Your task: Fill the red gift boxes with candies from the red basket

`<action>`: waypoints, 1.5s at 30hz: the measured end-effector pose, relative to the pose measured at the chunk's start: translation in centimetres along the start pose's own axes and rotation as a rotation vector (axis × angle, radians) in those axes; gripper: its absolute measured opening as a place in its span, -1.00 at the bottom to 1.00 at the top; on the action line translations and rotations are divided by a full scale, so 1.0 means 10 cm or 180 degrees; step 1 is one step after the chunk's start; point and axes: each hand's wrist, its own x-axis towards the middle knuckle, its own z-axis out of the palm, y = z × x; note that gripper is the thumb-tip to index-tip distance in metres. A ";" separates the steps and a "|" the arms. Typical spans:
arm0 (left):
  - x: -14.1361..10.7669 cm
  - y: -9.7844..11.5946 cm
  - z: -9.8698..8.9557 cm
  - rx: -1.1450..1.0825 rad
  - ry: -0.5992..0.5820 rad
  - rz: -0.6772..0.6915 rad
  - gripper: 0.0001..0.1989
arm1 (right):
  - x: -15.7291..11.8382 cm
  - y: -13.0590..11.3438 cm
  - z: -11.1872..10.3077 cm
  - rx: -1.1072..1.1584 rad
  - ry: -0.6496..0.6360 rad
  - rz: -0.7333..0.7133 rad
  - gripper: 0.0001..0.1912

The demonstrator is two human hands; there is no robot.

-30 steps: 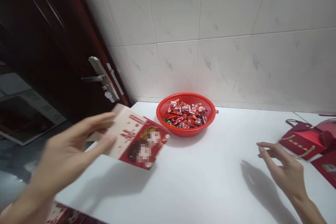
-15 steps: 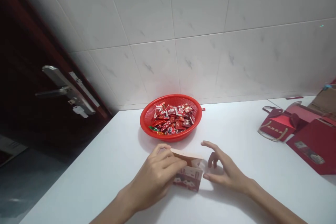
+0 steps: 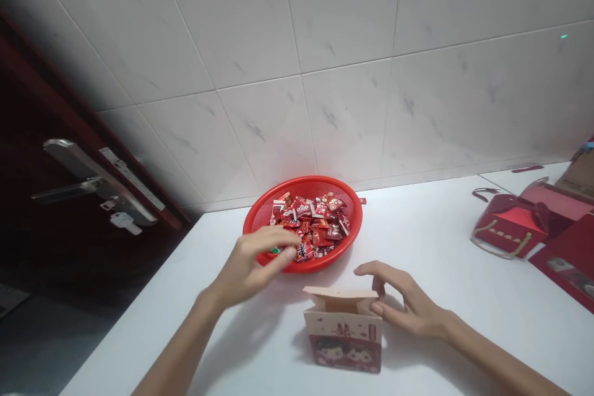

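Note:
My left hand (image 3: 260, 260) hovers over the near left rim of a red plastic basket (image 3: 355, 232). Its fingers reach out with the thumb apart, and nothing shows in them. Several wrapped candies (image 3: 320, 235), mostly red, fill the basket. In front of it, a small paper gift bag (image 3: 344, 343) stands upright on the table, its top spread open. The bag has a pale upper part and a red lower part with cartoon faces. At the bag's right side is my right hand (image 3: 408, 306), fingers curled but apart, with the thumb tip against the top corner.
Red gift boxes (image 3: 515, 226) with cord handles stand on the white table (image 3: 431, 223) at right, near a brown cardboard box (image 3: 578, 173). A tiled wall (image 3: 348, 117) rises behind. On the left is a dark door with a metal handle (image 3: 74, 189) and keys.
My left hand has left the bag and moved up and left to the basket. The bag now stands upright, more fully visible. My right thumb has come against its edge. The view has shifted slightly.

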 end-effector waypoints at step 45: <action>0.57 -1.20 0.40 0.1836 -0.1684 -0.1594 -0.62 | 1.74 0.08 -0.03 -0.2672 -0.0642 0.1810 -0.66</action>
